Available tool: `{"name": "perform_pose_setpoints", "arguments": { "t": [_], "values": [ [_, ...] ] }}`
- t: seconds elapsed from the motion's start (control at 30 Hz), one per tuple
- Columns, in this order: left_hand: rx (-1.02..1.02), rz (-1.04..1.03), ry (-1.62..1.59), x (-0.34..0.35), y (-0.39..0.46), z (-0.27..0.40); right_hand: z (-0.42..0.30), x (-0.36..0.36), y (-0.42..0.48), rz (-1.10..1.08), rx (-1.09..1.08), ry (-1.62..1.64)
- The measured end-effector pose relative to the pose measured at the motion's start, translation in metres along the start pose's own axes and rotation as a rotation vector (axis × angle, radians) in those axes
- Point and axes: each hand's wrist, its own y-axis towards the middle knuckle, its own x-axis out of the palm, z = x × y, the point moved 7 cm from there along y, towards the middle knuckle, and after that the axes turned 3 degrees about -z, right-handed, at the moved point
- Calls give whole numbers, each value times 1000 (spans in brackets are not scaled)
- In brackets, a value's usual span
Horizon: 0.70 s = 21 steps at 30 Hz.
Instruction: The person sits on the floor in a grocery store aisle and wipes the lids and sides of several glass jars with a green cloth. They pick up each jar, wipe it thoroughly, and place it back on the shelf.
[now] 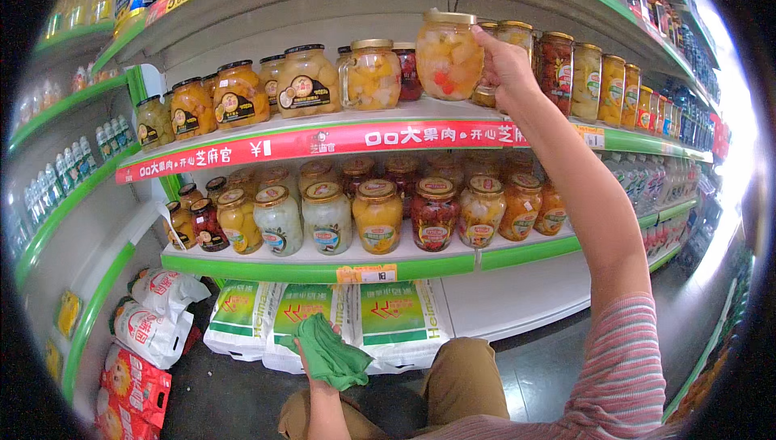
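Note:
My right hand (506,67) grips a large glass jar of mixed fruit (450,58) with a gold lid, at the upper shelf. The jar is upright, holding pale and yellow pieces with some red ones. Just left of it stand a dark red jar (407,73) and a glass mug-shaped jar of mixed fruit (373,76) with a handle. Low in front of my knees, my left hand (321,373) holds a crumpled green cloth (330,352), which hides most of the fingers.
A red printed strip (339,140) runs along the upper shelf's edge. Jars of fruit, such as a yellow one (377,215), line the lower shelf (412,267). White and green sacks (394,325) lie beneath. Bagged goods (151,331) rest on the floor at the left, beside another shelf unit.

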Motion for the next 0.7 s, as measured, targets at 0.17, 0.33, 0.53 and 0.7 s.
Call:
{"name": "perform_pose_setpoints", "arguments": {
  "t": [0.17, 0.33, 0.53, 0.7],
  "values": [
    [18, 49, 26, -9, 9, 4, 24, -9, 29, 70, -47, -105],
    [69, 85, 84, -11, 8, 8, 39, -13, 34, 62, 46, -101],
    [48, 85, 51, -9, 9, 5, 50, -17, 35, 107, 126, -61],
    [101, 194, 76, -12, 7, 7, 57, -18, 41, 114, 164, -89]
  ]
}}
